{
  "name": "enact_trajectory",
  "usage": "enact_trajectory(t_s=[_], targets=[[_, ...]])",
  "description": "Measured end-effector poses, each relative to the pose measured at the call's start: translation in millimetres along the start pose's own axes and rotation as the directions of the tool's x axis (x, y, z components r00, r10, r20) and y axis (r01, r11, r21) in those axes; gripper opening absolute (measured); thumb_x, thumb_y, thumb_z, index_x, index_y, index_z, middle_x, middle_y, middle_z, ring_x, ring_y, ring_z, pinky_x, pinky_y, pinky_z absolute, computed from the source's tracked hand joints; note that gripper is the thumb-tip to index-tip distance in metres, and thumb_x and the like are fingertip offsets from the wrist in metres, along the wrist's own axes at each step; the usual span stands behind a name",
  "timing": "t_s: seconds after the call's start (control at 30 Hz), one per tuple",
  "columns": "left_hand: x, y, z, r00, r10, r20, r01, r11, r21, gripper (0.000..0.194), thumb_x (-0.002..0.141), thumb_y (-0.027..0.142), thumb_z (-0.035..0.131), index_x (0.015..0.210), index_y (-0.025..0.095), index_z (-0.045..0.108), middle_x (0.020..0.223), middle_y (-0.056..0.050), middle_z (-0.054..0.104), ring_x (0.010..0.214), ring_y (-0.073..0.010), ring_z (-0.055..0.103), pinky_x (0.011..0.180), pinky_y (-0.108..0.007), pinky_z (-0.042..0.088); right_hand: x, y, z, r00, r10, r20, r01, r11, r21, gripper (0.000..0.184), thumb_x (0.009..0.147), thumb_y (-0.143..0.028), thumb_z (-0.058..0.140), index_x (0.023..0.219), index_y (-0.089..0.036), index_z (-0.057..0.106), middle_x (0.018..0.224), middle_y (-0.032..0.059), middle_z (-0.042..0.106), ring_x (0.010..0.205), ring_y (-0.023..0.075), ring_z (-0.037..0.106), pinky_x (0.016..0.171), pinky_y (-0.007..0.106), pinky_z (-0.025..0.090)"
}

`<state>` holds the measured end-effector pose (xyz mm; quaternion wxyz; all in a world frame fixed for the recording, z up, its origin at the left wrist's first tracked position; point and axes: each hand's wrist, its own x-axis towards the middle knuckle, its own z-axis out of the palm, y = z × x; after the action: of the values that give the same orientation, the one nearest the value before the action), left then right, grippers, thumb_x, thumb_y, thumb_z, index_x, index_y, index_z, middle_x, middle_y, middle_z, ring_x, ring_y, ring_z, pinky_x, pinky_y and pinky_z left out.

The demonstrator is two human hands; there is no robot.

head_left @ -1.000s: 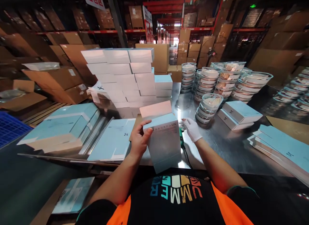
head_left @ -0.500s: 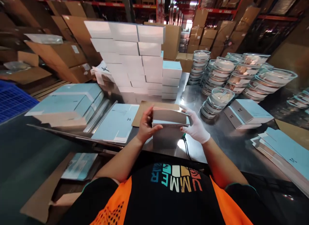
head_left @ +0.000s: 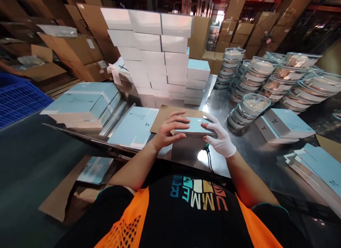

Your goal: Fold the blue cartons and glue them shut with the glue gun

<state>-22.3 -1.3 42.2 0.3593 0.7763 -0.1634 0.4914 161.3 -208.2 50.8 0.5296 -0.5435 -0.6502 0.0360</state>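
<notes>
A small carton box [head_left: 195, 125] with a pale blue top and grey front stands on the metal table in front of me, its lid down. My bare left hand [head_left: 172, 130] grips its left end, fingers across the top and thumb at the front edge. At the right end, my right hand [head_left: 220, 138], in a white glove with bare fingertips, holds the box between thumb and fingers. Behind the box lies a brown cardboard sheet [head_left: 160, 116]. A black cable with a green part [head_left: 207, 150] comes out beside the box's right side.
Flat blue cartons [head_left: 134, 125] and a stack of them [head_left: 80, 98] lie left. White boxes [head_left: 151, 59] form a wall behind. Stacked glass containers [head_left: 250, 107], two finished-looking boxes [head_left: 285, 123] and flat cartons [head_left: 319, 166] are right. An open carton [head_left: 57, 201] sits below the table's left edge.
The box's raised top flap has come down, and its blue top now faces up. My left fingers have moved from the side onto the top. The view has shifted slightly.
</notes>
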Motion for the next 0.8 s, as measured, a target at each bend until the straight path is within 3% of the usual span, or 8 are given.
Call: enact_trajectory(t_s=[0.17, 0.3, 0.47, 0.53, 0.63, 0.7, 0.73, 0.8], targets=[[5, 1, -7.6, 0.986, 0.081, 0.145, -0.082, 0.997, 0.000, 0.032, 0.097, 0.043, 0.079, 0.127, 0.030, 0.079, 0.132, -0.014, 0.080, 0.137, -0.0322, 0.068, 0.112, -0.059, 0.057, -3, -5, 9, 0.998, -0.070, -0.002, 0.070, 0.997, 0.008, 0.030, 0.108, -0.037, 0.067, 0.138, -0.039, 0.071, 0.156, 0.0084, 0.060, 0.145, 0.0277, 0.058, 0.119, 0.052, 0.052], [4, 1, -11.8, 0.986, 0.043, 0.161, -0.043, 0.999, 0.001, 0.023, 0.098, 0.037, 0.078, 0.119, 0.032, 0.082, 0.122, -0.012, 0.084, 0.130, -0.0324, 0.072, 0.108, -0.059, 0.060, 1, -6, 9, 0.995, -0.103, 0.008, 0.103, 0.993, -0.059, 0.027, 0.109, -0.039, 0.063, 0.134, -0.039, 0.074, 0.147, 0.0082, 0.067, 0.137, 0.0292, 0.063, 0.118, 0.058, 0.051], [8, 7, -20.3, 0.973, 0.088, 0.215, -0.096, 0.995, 0.029, 0.027, 0.096, 0.029, 0.080, 0.123, 0.030, 0.079, 0.120, -0.013, 0.084, 0.131, -0.0311, 0.073, 0.107, -0.054, 0.062, 7, -10, 10, 0.961, -0.274, 0.037, 0.276, 0.946, -0.168, 0.030, 0.111, -0.029, 0.060, 0.137, -0.036, 0.071, 0.138, 0.0093, 0.072, 0.130, 0.0263, 0.064, 0.112, 0.052, 0.053], [18, 12, -22.9, 0.944, 0.048, 0.327, -0.093, 0.988, 0.124, 0.029, 0.093, 0.036, 0.084, 0.120, 0.030, 0.079, 0.127, -0.014, 0.082, 0.132, -0.0338, 0.072, 0.107, -0.054, 0.061, 5, -12, 17, 0.942, -0.327, 0.069, 0.334, 0.912, -0.238, 0.042, 0.111, -0.029, 0.058, 0.153, -0.036, 0.058, 0.146, 0.0118, 0.067, 0.133, 0.0268, 0.063, 0.112, 0.051, 0.053], [43, 21, -22.1, 0.861, -0.070, 0.504, -0.083, 0.958, 0.275, 0.050, 0.087, 0.056, 0.084, 0.130, 0.031, 0.076, 0.137, -0.015, 0.078, 0.119, -0.0378, 0.077, 0.096, -0.051, 0.065, 5, -8, 23, 0.943, -0.271, 0.194, 0.322, 0.888, -0.329, 0.094, 0.109, -0.036, 0.063, 0.176, -0.030, -0.002, 0.175, 0.0216, 0.032, 0.154, 0.0312, 0.047, 0.122, 0.053, 0.046], [60, 29, -23.4, 0.804, -0.093, 0.587, -0.086, 0.959, 0.270, 0.059, 0.085, 0.060, 0.083, 0.137, 0.034, 0.073, 0.126, -0.009, 0.082, 0.101, -0.0355, 0.081, 0.082, -0.045, 0.066, 8, 2, 9, 0.948, -0.178, 0.262, 0.266, 0.896, -0.355, 0.119, 0.105, -0.047, 0.068, 0.170, -0.025, -0.029, 0.181, 0.0240, 0.007, 0.165, 0.0322, 0.029, 0.129, 0.052, 0.040], [66, 32, -26.9, 0.804, -0.111, 0.584, -0.066, 0.960, 0.274, 0.059, 0.083, 0.061, 0.083, 0.136, 0.036, 0.075, 0.119, -0.006, 0.084, 0.096, -0.0349, 0.081, 0.079, -0.044, 0.066, 10, 10, -6, 0.961, -0.127, 0.246, 0.218, 0.893, -0.394, 0.120, 0.104, -0.052, 0.068, 0.170, -0.024, -0.028, 0.182, 0.0232, 0.005, 0.167, 0.0315, 0.023, 0.131, 0.051, 0.036], [68, 33, -41.0, 0.893, -0.246, 0.377, 0.132, 0.943, 0.304, 0.062, 0.070, 0.059, 0.093, 0.127, 0.039, 0.080, 0.117, -0.001, 0.084, 0.103, -0.0370, 0.077, 0.087, -0.048, 0.065, 14, 31, -51, 0.997, 0.007, 0.081, 0.040, 0.827, -0.561, 0.106, 0.105, -0.056, 0.065, 0.176, -0.017, -0.005, 0.181, 0.0232, 0.013, 0.169, 0.0316, 0.016, 0.136, 0.052, 0.027]])
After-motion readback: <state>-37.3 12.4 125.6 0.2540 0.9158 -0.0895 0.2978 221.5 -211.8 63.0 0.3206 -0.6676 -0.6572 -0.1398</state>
